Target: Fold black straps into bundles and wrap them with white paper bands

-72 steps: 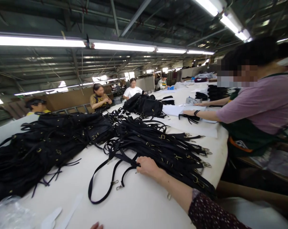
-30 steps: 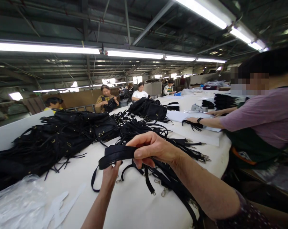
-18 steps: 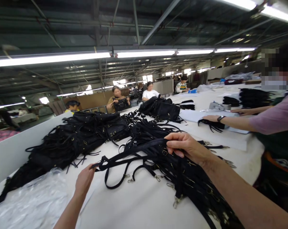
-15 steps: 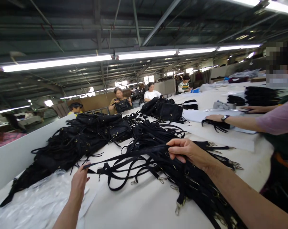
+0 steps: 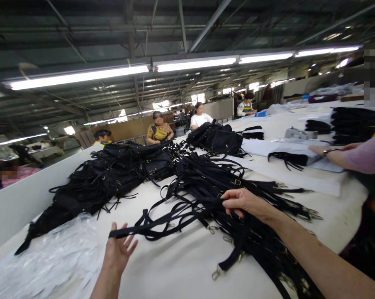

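Observation:
My right hand (image 5: 245, 202) pinches a black strap (image 5: 153, 226) between thumb and fingertips, above a heap of black straps (image 5: 203, 178) with metal clips. The strap runs left from there, and its far end lies across the fingers of my left hand (image 5: 116, 251). That hand is open, its fingers spread and not closed round the strap. Under my right forearm, more straps trail toward the near edge. One metal snap hook (image 5: 216, 273) rests on the white table (image 5: 169, 270).
Black bags (image 5: 113, 170) are piled along the left, beside a low white partition (image 5: 16, 207). Clear plastic bags (image 5: 50, 257) lie at near left. More black bags (image 5: 215, 137) stand farther back. A co-worker's arm (image 5: 361, 155) reaches in at right, near a stack of black items (image 5: 354, 124).
My left hand has opened and moved slightly right and down, with the strap end lying over its fingers. My right hand keeps its pinch. The co-worker's hand has left the black piece at right.

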Demonstrator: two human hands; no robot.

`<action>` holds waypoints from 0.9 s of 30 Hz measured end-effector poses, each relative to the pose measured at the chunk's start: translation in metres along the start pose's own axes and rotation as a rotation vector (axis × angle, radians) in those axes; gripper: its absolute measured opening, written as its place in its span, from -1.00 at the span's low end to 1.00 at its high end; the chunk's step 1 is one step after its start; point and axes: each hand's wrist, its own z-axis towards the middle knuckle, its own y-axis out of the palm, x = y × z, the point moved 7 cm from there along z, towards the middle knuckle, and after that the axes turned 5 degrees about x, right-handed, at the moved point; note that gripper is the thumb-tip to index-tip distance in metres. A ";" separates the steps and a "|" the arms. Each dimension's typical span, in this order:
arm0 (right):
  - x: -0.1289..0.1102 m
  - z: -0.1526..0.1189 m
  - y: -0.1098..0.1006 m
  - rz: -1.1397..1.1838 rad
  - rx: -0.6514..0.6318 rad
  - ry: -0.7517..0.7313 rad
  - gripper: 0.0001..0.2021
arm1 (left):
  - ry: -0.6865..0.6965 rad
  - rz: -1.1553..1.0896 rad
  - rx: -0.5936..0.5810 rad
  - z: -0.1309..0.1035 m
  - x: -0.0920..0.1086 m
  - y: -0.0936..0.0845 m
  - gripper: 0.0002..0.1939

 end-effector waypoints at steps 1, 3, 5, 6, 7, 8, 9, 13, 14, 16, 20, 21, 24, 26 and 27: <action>0.006 0.000 0.003 -0.033 -0.028 0.023 -0.68 | -0.070 0.020 0.026 0.000 -0.020 -0.013 -0.60; 0.015 -0.002 0.010 -0.087 -0.074 0.053 -0.71 | -0.154 0.018 0.041 0.001 -0.051 -0.033 -0.57; 0.020 -0.003 0.016 -0.107 -0.085 0.064 -0.72 | -0.172 -0.024 0.030 0.001 -0.064 -0.043 -0.52; 0.021 -0.004 0.018 -0.112 -0.089 0.067 -0.72 | -0.165 -0.056 0.024 0.001 -0.065 -0.044 -0.49; 0.021 -0.005 0.021 -0.118 -0.096 0.070 -0.72 | -0.148 -0.090 0.021 0.000 -0.063 -0.044 -0.45; 0.021 -0.005 0.023 -0.125 -0.106 0.072 -0.73 | -0.120 -0.137 0.008 -0.002 -0.058 -0.041 -0.40; 0.020 -0.006 0.025 -0.131 -0.113 0.071 -0.73 | -0.082 -0.195 -0.023 -0.005 -0.050 -0.036 -0.36; 0.016 -0.005 0.026 -0.119 -0.114 0.043 -0.71 | 0.140 -0.466 -0.359 -0.030 -0.009 -0.013 -0.25; 0.016 -0.005 0.026 -0.116 -0.110 0.041 -0.70 | 0.205 -0.511 -0.437 -0.038 0.000 -0.012 -0.27; 0.017 -0.005 0.026 -0.115 -0.102 0.044 -0.70 | 0.303 -0.534 -0.466 -0.045 0.012 -0.020 -0.34; 0.023 -0.002 0.029 -0.121 -0.091 0.052 -0.71 | 0.198 -0.373 -0.375 -0.040 0.004 -0.036 -0.45; 0.025 -0.001 0.029 -0.120 -0.089 0.053 -0.72 | 0.165 -0.325 -0.364 -0.039 0.001 -0.037 -0.45; 0.029 0.005 0.029 -0.099 -0.067 0.047 -0.71 | 0.156 -0.230 -0.345 -0.041 0.002 -0.042 -0.49; 0.032 0.010 0.027 -0.086 -0.052 0.041 -0.68 | 0.152 -0.177 -0.347 -0.044 0.004 -0.046 -0.46; 0.033 0.012 0.026 -0.084 -0.047 0.040 -0.67 | 0.136 -0.131 -0.351 -0.045 0.004 -0.048 -0.43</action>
